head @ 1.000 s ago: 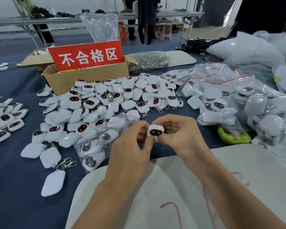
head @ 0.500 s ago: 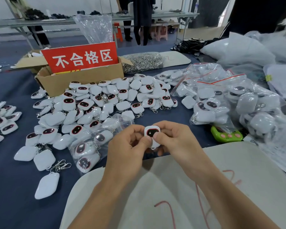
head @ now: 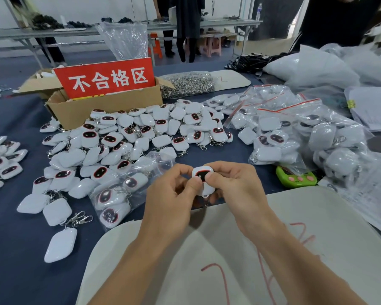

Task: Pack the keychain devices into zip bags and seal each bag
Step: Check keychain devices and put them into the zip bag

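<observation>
Both hands pinch one white keychain device (head: pixel 204 178) above the white board (head: pixel 339 227): left hand (head: pixel 174 199) and right hand (head: pixel 233 188) clamped on it. A part-filled zip bag (head: pixel 119 190) lies just left

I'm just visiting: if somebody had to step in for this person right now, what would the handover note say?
Left hand and right hand: both pinch one keychain device, screen up, above the table's near edge.
Partly filled zip bag: just left of the hands; whether it is sealed I cannot tell.
Loose pile of devices: behind it, unbagged.
Done: several filled bags heaped on the right.
Left: bag the held device, seal that bag, then pack the pile.
</observation>
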Demonstrator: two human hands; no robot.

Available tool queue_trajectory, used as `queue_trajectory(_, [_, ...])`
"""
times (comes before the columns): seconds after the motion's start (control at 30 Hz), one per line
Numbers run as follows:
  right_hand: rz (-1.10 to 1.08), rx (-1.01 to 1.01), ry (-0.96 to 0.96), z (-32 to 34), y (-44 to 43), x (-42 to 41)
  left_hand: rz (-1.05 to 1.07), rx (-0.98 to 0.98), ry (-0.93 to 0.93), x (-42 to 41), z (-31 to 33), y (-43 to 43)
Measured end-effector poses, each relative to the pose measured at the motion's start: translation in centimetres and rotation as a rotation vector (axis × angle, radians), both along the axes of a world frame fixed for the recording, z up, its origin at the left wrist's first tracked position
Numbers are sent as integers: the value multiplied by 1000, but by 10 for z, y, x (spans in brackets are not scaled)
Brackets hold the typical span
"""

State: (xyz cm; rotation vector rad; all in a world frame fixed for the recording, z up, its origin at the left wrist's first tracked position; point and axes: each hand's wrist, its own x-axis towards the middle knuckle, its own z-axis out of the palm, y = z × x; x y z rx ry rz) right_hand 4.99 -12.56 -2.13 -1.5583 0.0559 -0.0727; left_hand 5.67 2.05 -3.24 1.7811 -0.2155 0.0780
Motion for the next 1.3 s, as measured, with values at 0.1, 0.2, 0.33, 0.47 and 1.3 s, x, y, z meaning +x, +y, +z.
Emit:
queue_trajectory(0.1, [21, -36, -33, 0, 1, 0, 4, -27, 14, 0, 1, 1])
queue_trajectory(0.2, [43, -44, -59, 1, 2, -2, 9, -19, -14, -1, 2, 3])
queue_trajectory(0.33, [68, -35, -57, 4, 2, -3, 22, 10, -42, 1, 2, 3])
queue_trajectory(0.47, [79, -35, -53, 2, 2, -2, 37, 23, -51, 4, 0, 4])
queue_trajectory(1.3, [33, -35, -81, 7, 3, -3, 62, -7, -62, -1, 1, 1])
